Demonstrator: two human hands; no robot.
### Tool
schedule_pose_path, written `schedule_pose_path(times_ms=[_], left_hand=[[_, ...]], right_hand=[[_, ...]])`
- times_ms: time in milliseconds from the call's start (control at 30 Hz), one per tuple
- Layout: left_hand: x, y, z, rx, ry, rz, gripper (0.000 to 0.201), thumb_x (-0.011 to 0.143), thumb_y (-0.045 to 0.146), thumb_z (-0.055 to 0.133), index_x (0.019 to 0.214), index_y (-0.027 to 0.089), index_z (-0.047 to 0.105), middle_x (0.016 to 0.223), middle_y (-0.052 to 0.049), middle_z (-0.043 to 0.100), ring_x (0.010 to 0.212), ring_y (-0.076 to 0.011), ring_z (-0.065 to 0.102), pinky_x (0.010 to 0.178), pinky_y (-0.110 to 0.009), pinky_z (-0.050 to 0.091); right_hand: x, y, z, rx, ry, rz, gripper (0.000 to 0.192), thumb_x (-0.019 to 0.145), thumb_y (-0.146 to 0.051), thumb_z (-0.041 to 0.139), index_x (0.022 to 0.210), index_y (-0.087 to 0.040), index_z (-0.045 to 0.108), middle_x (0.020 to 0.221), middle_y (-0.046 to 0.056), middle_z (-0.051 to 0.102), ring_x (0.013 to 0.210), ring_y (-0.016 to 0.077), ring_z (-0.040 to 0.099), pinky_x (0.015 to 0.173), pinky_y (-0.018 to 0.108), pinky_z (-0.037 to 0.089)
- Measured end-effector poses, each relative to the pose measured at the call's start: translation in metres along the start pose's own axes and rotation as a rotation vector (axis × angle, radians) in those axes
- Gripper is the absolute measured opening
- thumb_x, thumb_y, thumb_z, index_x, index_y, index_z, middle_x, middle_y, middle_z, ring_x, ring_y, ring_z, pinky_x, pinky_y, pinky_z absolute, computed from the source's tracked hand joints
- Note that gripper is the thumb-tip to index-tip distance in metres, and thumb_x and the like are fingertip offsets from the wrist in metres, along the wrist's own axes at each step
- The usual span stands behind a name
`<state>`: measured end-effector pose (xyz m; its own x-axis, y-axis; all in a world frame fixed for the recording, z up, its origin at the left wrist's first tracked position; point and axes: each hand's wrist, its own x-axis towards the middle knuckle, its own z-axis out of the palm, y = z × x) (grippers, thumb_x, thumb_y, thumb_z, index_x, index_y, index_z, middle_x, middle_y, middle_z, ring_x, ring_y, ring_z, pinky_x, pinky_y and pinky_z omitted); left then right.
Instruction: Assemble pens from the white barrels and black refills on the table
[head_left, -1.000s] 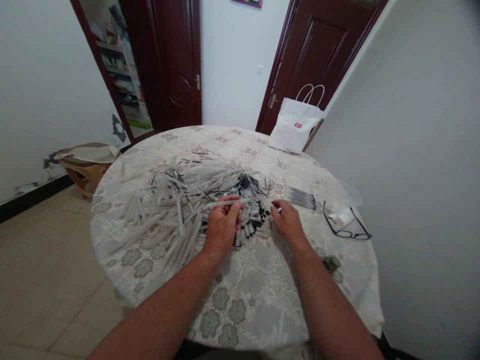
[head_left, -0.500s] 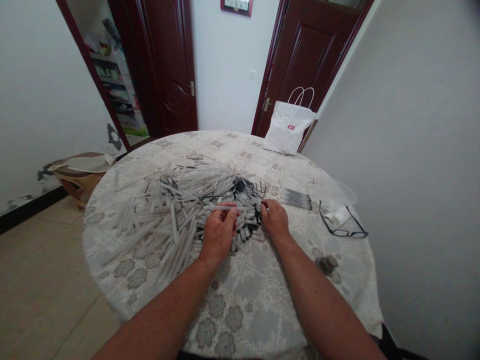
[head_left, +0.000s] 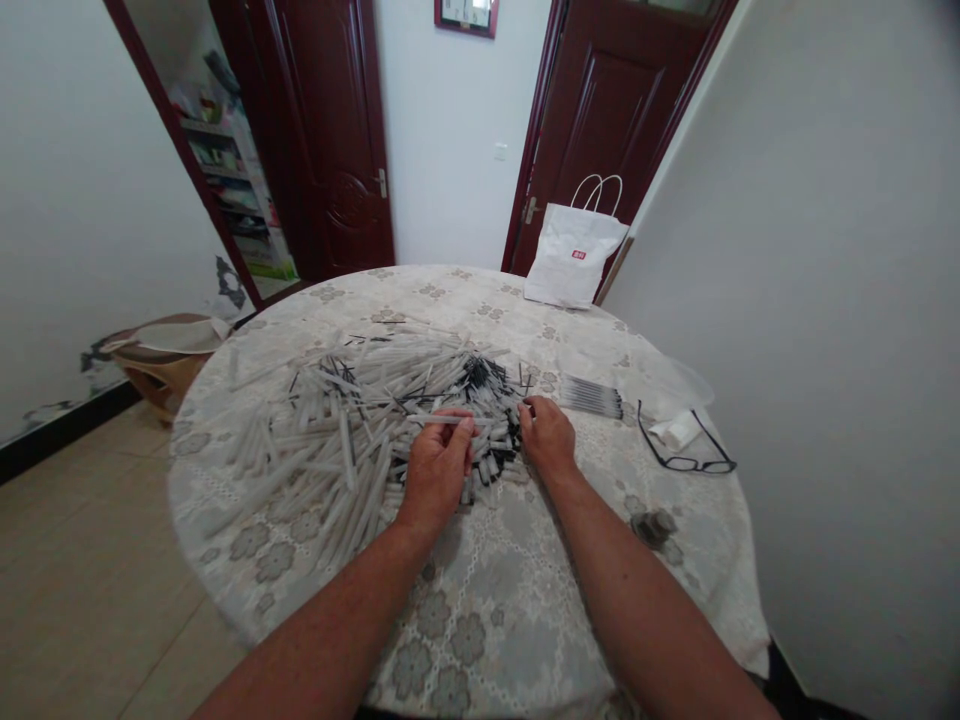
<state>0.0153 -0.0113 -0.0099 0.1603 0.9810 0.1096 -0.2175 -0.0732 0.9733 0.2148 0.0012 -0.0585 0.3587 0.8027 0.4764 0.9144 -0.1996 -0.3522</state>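
Left hand (head_left: 437, 470) pinching 1 translucent tube (head_left: 439, 419) over the near-right side of the tube pile (head_left: 367, 425); right hand (head_left: 549, 437) just beside the pile.
Near: flower-patterned tablecloth (head_left: 480, 600), open cloth between the forearms, then a squat dark-grey lump (head_left: 653, 529) right of the right forearm; left thumb and fingers closed narrow on smooth, straight tube, long axis roughly left-right, near level, right end toward right hand; right fingertips bunched, can't tell if they hold anything; pile is crisscrossed pale plastic tubes with black bits, rightward a row of slim dark-ended sticks (head_left: 592, 396) and black-framed glasses (head_left: 700, 465); farther, cloth to the curved far edge, white bag (head_left: 574, 265) there, 2 dark-red panelled doors behind.
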Motion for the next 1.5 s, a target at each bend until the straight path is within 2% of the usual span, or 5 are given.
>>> schedule_pose_path(times_ms=[300,467,700,1200,1500], left_hand=[[0.002,-0.002,-0.001,-0.127,0.065,-0.033,0.036,0.084,0.049,0.069,0.101,0.018,0.061,0.086,-0.002,0.068,0.063,-0.0126,0.065,0.048,-0.021,0.049],[0.007,0.0,-0.002,-0.397,0.039,-0.104,0.033,0.087,0.045,0.069,0.102,0.021,0.052,0.093,-0.004,0.073,0.085,-0.0207,0.075,0.071,-0.032,0.061],[0.007,0.007,-0.001,-0.526,-0.007,-0.164,0.034,0.087,0.044,0.072,0.1,0.019,0.051,0.097,-0.007,0.076,0.091,-0.022,0.076,0.08,-0.036,0.062],[0.005,0.008,0.0,-0.583,-0.047,-0.186,0.032,0.086,0.037,0.075,0.101,0.019,0.052,0.102,-0.008,0.075,0.093,-0.0232,0.077,0.079,-0.034,0.062],[0.012,0.002,-0.006,-0.615,-0.02,-0.159,0.032,0.084,0.034,0.077,0.101,0.019,0.056,0.098,-0.005,0.076,0.094,-0.0236,0.076,0.081,-0.035,0.062]], right_hand=[[0.007,0.005,-0.03,0.087,0.269,0.077,0.02,0.094,-0.028,0.049,0.093,-0.018,0.066,0.09,0.009,0.067,0.082,0.0212,0.058,0.075,0.031,0.04],[0.002,0.013,-0.058,0.567,0.478,0.212,0.019,0.092,-0.036,0.05,0.089,-0.02,0.06,0.073,0.001,0.06,0.067,0.017,0.054,0.065,0.029,0.042],[-0.005,0.0,-0.047,1.327,0.271,0.39,0.022,0.083,-0.041,0.062,0.079,-0.021,0.054,0.062,-0.007,0.052,0.045,0.0077,0.044,0.04,0.018,0.029],[-0.014,-0.016,-0.042,1.309,0.244,0.309,0.026,0.088,-0.045,0.065,0.085,-0.021,0.056,0.069,-0.006,0.056,0.047,0.0061,0.045,0.043,0.018,0.032],[-0.021,-0.013,-0.051,1.287,0.068,0.15,0.02,0.09,-0.041,0.065,0.095,-0.022,0.061,0.077,-0.002,0.064,0.051,0.0082,0.048,0.046,0.02,0.034]])
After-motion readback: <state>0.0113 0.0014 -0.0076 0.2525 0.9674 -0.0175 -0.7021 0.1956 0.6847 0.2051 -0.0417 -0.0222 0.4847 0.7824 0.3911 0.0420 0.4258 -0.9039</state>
